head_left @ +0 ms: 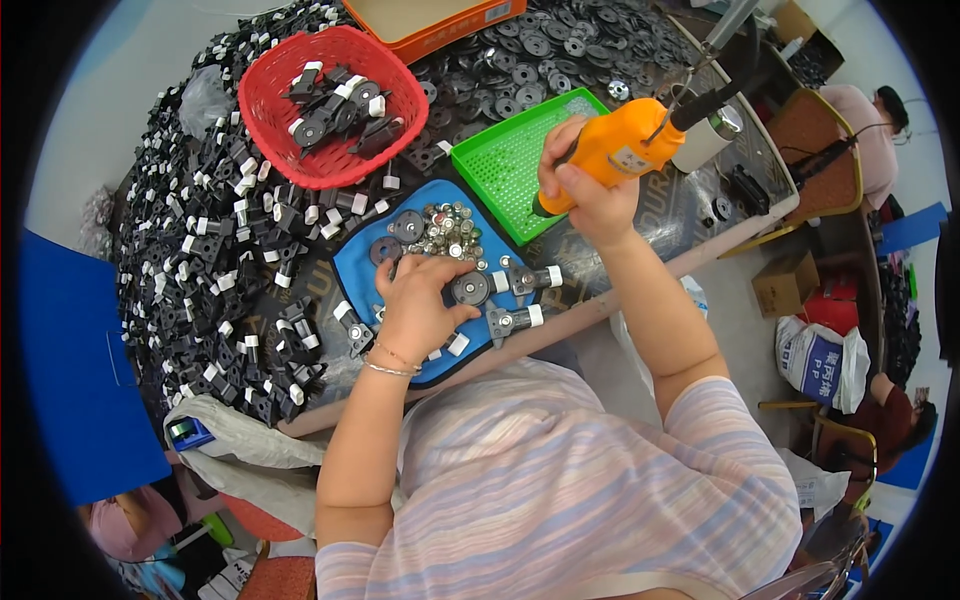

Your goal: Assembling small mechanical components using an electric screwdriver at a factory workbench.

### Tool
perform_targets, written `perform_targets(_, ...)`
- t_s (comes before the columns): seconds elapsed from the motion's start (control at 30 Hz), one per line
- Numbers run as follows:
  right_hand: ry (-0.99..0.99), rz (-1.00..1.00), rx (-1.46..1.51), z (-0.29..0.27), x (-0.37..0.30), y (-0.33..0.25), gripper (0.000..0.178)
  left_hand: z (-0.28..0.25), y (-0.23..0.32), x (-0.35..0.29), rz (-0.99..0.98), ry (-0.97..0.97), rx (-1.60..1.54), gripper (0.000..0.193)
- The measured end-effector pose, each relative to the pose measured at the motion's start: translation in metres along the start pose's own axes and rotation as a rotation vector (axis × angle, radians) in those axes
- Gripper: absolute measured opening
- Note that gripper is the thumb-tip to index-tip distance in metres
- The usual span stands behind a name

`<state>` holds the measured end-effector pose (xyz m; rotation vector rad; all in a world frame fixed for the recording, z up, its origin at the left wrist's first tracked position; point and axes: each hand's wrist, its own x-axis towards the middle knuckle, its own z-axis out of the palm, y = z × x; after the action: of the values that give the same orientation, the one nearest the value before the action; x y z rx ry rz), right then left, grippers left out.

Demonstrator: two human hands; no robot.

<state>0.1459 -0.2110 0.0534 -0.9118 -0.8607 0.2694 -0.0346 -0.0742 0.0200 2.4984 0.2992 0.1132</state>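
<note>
My left hand (425,300) rests on a blue mat (360,265), its thumb and forefinger on either side of a black disc (470,288), steadying it. Beside that disc lie black pieces with white ends, among them one bracket (512,320) near the table edge. A pile of small shiny metal parts (450,232) sits beyond my fingers, next to two loose dark discs (407,226). In my right hand (600,195) is an orange electric screwdriver (620,145), held tilted above a green perforated tray (500,165). Its tip points down toward the left.
A red basket (262,100) holds several black assemblies. Heaps of black-and-white parts (230,260) cover the table's left side; black discs (530,50) are piled at the back. An orange box (440,35) stands behind. A pale canister (700,145) is at right. Other people sit farther off.
</note>
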Motion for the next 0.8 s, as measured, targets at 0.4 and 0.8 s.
perform_targets(0.4, -0.044, -0.084, 0.049, 0.009, 0.005, -0.025, 0.022, 0.001, -0.003, -0.001, 0.017, 0.030, -0.012, 0.048)
perform_targets(0.8, -0.267, 0.070, 0.088, 0.077, -0.032, -0.011, 0.027, 0.006, 0.000, -0.003, 0.017, 0.069, 0.073, 0.043)
